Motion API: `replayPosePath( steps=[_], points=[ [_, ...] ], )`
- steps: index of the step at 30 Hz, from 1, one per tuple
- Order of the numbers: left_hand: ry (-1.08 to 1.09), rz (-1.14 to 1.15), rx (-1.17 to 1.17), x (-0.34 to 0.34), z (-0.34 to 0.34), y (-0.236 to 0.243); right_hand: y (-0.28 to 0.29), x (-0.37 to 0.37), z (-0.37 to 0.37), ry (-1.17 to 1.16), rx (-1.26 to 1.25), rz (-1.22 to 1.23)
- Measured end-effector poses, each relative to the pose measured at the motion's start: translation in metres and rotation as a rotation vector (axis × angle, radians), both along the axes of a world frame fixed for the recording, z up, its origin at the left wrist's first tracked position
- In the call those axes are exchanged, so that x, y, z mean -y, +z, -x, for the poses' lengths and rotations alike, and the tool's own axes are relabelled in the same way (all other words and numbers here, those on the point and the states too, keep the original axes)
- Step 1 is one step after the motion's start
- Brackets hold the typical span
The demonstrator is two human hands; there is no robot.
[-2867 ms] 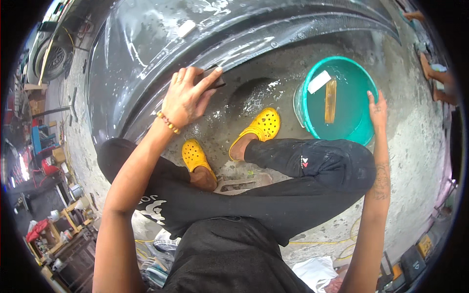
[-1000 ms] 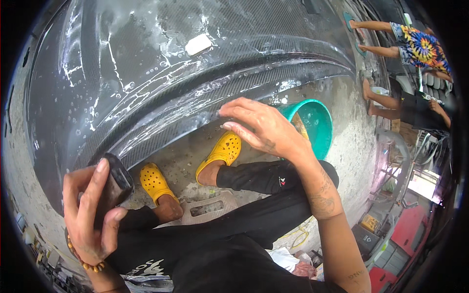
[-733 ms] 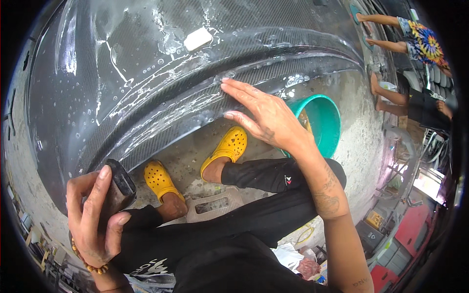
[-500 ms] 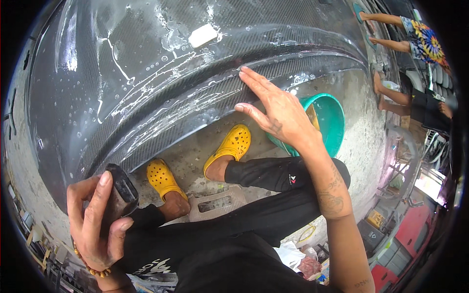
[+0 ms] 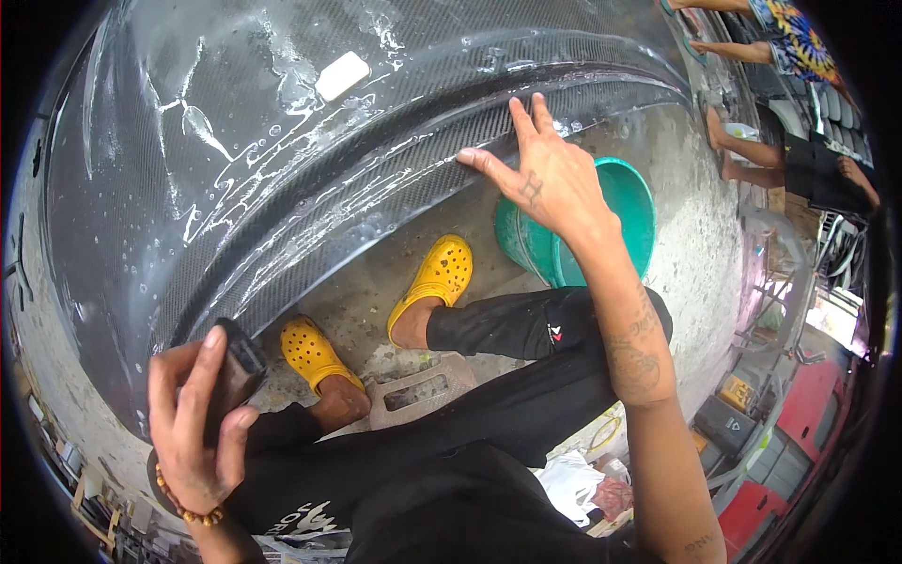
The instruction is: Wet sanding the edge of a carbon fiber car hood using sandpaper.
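Note:
A wet, dark carbon-fibre panel [image 5: 395, 179] with a curved raised ridge stretches across the far side, streaked with water and suds. Spread out over its near border, my right hand [image 5: 554, 183] has its fingertips on or just above the surface; contact is hard to judge. The palm holds nothing. At the panel's near left corner, my left hand [image 5: 193, 423] grips a black, hand-sized block [image 5: 235, 371], thumb and fingers wrapped round it. A white rectangular bar, like soap [image 5: 343, 75], lies on the panel beyond the ridge.
Beside my right wrist stands a green bucket [image 5: 629, 211] on the concrete floor. My yellow clogs [image 5: 442, 273] are below the panel's edge, near a beige plastic stool [image 5: 423, 390]. Another person's legs [image 5: 752, 155] show at the far right, with red parts [image 5: 808, 404] nearer.
My right hand has slid rightward along the panel's border, its fingers spreading wider. My left hand keeps the block and has shifted slightly. The whole view has moved a little.

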State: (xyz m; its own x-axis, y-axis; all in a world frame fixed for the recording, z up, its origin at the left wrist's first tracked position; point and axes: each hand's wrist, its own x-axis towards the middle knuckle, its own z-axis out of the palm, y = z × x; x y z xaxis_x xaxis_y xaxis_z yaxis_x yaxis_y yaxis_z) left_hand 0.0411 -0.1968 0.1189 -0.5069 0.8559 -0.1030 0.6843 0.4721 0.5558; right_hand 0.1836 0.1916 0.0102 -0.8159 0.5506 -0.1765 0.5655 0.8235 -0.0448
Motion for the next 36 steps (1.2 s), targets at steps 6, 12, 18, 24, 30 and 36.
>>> replayPosePath(
  steps=[6, 12, 18, 24, 30, 36],
  points=[
    [-0.082, -0.031, 0.105, -0.020, -0.006, -0.020, 0.002, 0.004, 0.003, 0.027, -0.187, 0.087],
    [-0.109, -0.037, 0.051, -0.030, 0.003, -0.040, -0.013, 0.017, 0.010, 0.136, -0.164, 0.112],
    [-0.122, -0.047, 0.070, -0.032, 0.003, -0.041, -0.022, 0.014, 0.009, 0.166, -0.181, 0.043],
    [-0.122, -0.067, 0.043, -0.033, 0.005, -0.044, -0.029, 0.009, 0.009, 0.215, -0.239, 0.007],
    [-0.138, -0.063, 0.020, -0.035, 0.006, -0.041, -0.033, 0.010, 0.009, 0.198, -0.263, 0.033],
    [-0.139, -0.049, 0.010, -0.036, 0.006, -0.038, -0.034, 0.010, 0.013, 0.205, -0.268, 0.051]
  ],
)
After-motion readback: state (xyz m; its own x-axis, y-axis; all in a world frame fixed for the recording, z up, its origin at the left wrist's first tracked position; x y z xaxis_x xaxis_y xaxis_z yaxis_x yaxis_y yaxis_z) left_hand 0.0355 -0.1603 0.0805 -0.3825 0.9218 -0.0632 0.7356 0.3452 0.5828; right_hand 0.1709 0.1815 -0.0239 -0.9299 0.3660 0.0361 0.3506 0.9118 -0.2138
